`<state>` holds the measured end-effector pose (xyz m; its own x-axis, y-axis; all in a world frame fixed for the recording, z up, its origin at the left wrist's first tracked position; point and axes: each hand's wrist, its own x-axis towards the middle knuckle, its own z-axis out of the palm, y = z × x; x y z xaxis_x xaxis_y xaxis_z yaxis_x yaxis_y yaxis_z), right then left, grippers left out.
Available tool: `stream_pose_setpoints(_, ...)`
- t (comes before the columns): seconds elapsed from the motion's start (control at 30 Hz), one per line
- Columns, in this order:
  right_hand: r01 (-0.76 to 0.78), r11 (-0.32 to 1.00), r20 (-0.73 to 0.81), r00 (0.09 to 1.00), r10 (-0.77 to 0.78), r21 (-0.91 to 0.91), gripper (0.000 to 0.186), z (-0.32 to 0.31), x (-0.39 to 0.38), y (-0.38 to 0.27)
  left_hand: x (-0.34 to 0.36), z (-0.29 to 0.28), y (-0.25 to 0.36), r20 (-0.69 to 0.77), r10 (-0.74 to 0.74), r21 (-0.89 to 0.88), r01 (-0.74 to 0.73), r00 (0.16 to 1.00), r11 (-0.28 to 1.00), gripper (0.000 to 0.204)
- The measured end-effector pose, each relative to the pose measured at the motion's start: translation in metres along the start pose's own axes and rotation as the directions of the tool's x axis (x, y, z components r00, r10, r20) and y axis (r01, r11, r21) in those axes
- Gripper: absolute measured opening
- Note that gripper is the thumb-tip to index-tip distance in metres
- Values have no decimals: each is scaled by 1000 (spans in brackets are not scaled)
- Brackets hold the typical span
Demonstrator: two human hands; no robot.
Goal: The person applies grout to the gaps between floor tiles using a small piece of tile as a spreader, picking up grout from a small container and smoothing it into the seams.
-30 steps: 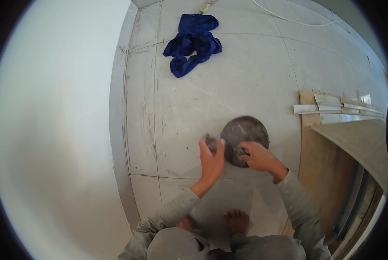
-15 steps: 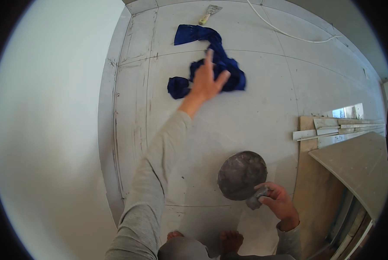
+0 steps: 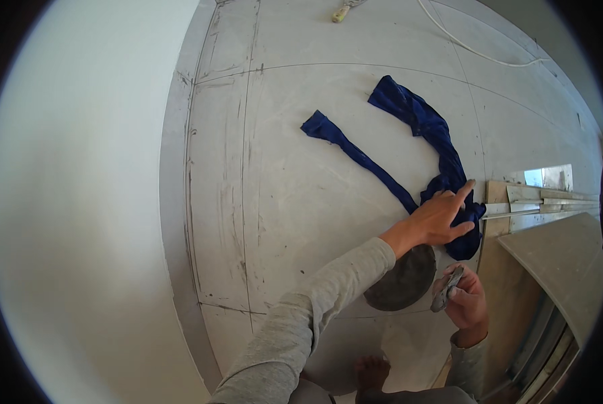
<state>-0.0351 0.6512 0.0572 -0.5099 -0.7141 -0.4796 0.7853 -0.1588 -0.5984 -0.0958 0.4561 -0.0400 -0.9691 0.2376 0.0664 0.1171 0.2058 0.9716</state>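
A crumpled dark blue garment (image 3: 399, 192) with two long leg-like or sleeve-like parts lies on the pale tiled floor. My left hand (image 3: 431, 221) is on its bunched right end, with the index finger and thumb stretched out; the other fingers appear curled into the cloth. Below that arm sits a round, dark grey shallow bowl (image 3: 404, 286), partly covered by my left wrist and sleeve. Between the fingers and thumb of my right hand (image 3: 468, 301) is a small grey, grimy, flattened piece (image 3: 447, 288); its kind is unclear. This hand is just right of the bowl.
A scraper (image 3: 342, 13) lies at the far edge, and a white cable (image 3: 476, 52) curves at the far right. Tile strips (image 3: 537, 202), a large slab (image 3: 564, 249) and a wooden board (image 3: 493, 269) are stacked at the right. A white wall (image 3: 79, 202) borders the left.
My left hand has moved right and nearer, and the blue garment has come along, stretched out behind it. My right hand has lifted slightly with the grey piece. The view has shifted.
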Motion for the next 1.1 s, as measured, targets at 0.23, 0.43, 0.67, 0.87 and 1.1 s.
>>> stream_pose_setpoints(0.23, -21, 998, -124, 992, 28, 60, 38, -6, -12, 18, 4, -5, -9, -12, -28, -96, 27, 1000, 995, 89)
stream_pose_setpoints(0.43, 48, 998, -297, 954, -38, 27, 39, -22, -43, 18, 13, 4, -4, -86, 141, -123, -150, 986, 981, 71)
stream_pose_setpoints(0.67, 211, 977, -452, 868, -206, -40, 36, -56, -69, 11, -137, -33, 34, -478, -169, 104, 247, 862, 963, 62)
stream_pose_setpoints(0.87, 277, 960, -426, 864, -270, -46, 33, -64, -97, 17, -196, 22, 46, -512, -475, -122, 487, 716, 865, 70)
stream_pose_setpoints(1.1, 274, 958, -474, 834, -282, -87, 32, -72, -149, 44, -204, 24, 19, -514, -470, -144, 468, 718, 872, 72)
